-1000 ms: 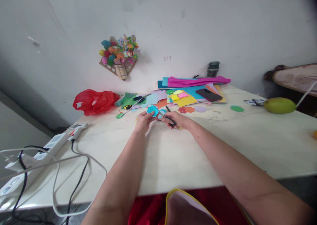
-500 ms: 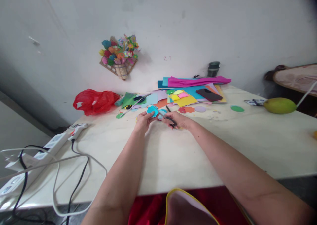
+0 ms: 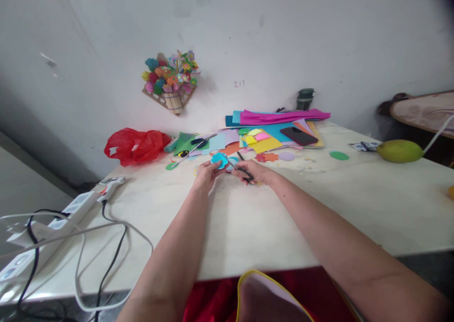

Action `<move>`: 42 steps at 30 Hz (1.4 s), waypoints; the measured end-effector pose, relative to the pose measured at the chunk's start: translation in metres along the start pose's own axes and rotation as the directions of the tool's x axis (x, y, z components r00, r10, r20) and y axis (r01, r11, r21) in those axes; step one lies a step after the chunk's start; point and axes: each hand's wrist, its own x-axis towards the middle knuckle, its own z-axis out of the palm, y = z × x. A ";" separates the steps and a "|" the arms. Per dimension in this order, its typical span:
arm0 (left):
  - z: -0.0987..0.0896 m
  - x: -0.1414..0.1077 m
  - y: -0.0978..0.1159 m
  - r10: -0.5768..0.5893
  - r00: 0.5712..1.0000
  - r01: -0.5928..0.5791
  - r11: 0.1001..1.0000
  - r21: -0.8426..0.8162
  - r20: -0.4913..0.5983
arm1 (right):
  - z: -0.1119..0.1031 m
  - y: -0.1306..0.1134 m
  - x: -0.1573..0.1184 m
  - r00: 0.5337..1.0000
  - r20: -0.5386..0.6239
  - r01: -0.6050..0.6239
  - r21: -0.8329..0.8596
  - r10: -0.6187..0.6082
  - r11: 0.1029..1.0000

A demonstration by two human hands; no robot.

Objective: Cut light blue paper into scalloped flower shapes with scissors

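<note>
Broad and smooth, the pale table (image 3: 248, 232) stretched beneath your 2 hands! Off left, the red bag (image 3: 136, 146) bulged, thin plastic all crinkles. Your right hand (image 3: 258, 171) had fingers curled around dark handles; your left hand (image 3: 205, 173) clamped thumb over fingers. Slim metal scissors (image 3: 245, 172) met that pinched blue flower (image 3: 220, 158), flat, round-lobed, right at its edge!
</note>
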 end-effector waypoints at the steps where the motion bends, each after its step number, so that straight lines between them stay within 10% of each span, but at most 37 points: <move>1: 0.000 0.000 -0.001 0.005 1.000 -0.005 1.000 -0.008 0.001 | 0.000 0.000 0.000 1.000 0.000 0.006 -0.001 -0.006 1.000; 42: 0.003 -0.001 0.002 0.001 0.997 0.005 0.996 -0.088 0.071 | -0.004 0.005 0.002 1.000 0.007 0.024 0.069 -0.025 0.997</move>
